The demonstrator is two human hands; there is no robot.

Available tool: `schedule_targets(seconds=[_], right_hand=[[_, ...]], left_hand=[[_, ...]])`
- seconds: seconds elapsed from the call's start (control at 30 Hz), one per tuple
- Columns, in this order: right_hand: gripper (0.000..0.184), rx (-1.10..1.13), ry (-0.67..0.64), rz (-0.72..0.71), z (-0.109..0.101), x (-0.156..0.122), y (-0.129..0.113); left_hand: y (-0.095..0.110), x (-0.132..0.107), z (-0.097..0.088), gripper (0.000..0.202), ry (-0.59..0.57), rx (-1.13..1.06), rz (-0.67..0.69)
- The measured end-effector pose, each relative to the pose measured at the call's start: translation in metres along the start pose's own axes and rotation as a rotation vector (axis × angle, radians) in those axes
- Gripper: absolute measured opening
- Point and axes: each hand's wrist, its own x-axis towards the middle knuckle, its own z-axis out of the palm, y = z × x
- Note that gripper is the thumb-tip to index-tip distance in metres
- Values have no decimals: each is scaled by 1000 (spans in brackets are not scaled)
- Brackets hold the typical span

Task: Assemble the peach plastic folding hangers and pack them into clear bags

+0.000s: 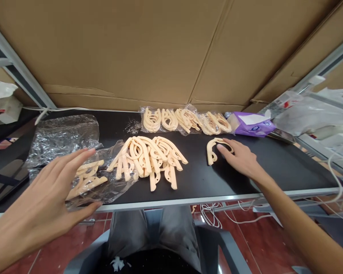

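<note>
At the right of the black tabletop lies one beige folding hanger (210,152), its arms bent down. My right hand (240,156) is on it, thumb and fingers closed about its right side. My left hand (55,190) is open, fingers stretched out and thumb apart, above a clear plastic bag (117,192). Inside or under that bag are beige hanger pieces (90,184), partly hidden by the hand. Between my hands a loose pile of beige folding hangers (144,156) overlaps the bag's right edge.
Several clear packs of folded hangers (169,120) line the back of the black table (188,182). A purple tissue pack (253,125) is at their right. Crumpled clear plastic (64,133) lies back left. Cardboard (137,53) walls the rear; white cables (211,215) hang below the front edge.
</note>
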Motion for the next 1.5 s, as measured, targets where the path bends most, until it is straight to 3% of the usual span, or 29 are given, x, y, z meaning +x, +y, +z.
schedule_targets(seconds=[0.1, 0.2, 0.37, 0.5, 0.63, 0.7, 0.8, 0.93, 1.0, 1.03, 1.1, 1.17, 1.23, 1.33, 1.4, 1.5], right_hand=[[81, 19, -37, 32, -3, -3, -32], [85, 23, -45, -69, -4, -8, -48], [73, 149, -49, -211, -6, -19, -18], [57, 211, -24, -153, -15, -25, 11], [50, 440, -9, -88, -37, -35, 4], [50, 584, 20, -172, -50, -43, -21], [55, 642, -28, -500, -61, -52, -87], [50, 656, -159, -860, -56, -55, -194], [61, 676, -233, -988, -50, -51, -228], [53, 694, -204, -1014, -47, -48, -235], [38, 703, -127, -962, -43, -41, -228], [30, 651, -47, -797, -40, -37, -201], [36, 540, -17, -626, -36, -38, -167], [56, 430, -35, -503, -28, -50, -135], [65, 405, -45, -467, -23, -58, -134], [73, 362, -55, -467, -22, -59, -154]], left_hand=[[-3, 1, 4, 92, -6, -3, -5], [-1, 1, 2, 90, -22, -24, 0], [10, 0, -7, 85, -50, -98, -54], [18, 0, -11, 84, -74, -175, -109], [20, 0, -15, 87, -118, -191, -121], [20, 0, -15, 87, -116, -200, -96], [19, 1, -15, 90, -65, -213, -34], [17, 4, -10, 95, -30, -214, 27], [16, 5, -6, 95, -5, -210, 49], [15, 6, -5, 94, -6, -206, 45], [13, 7, -2, 91, -27, -200, 19], [11, 7, -1, 89, -22, -205, 2], [10, 7, 0, 86, -2, -202, -7], [7, 8, 1, 81, -10, -186, -26], [7, 9, 3, 83, -3, -187, -19], [7, 11, 6, 87, 15, -174, -12]])
